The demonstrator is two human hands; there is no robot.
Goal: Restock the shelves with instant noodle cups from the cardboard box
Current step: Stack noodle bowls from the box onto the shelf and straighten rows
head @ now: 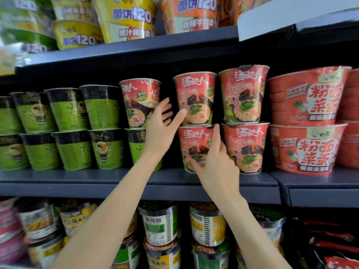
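Two red cups are stacked near the middle of the middle shelf (136,183), the lower red cup (196,148) close to the shelf's front edge and the upper red cup (195,98) seated on its lid. The left hand (161,131) is raised with its grip spread; the thumb tip is laid against the left side of the upper cup, while the fingers are extended into the dark gap to its left, touching nothing that can be made out. The right hand (215,162) is held in front of the lower cup, its grip loosely spread, with the index finger pointed up to the cup's rim at the right and the thumb across the cup's lower front. Whether the cup is actually pinched cannot be told.

Just to the right, a second stack of red cups (243,117) is set touching the first. To the left, a lone red cup (140,102) is perched on a green cup (138,146), and open room is left between it and the upper cup. Rows of green cups (73,129) are stacked two high towards the shelf's left end, and wide red bowls (307,121) towards its right end. Little headroom is left under the top shelf (136,49).
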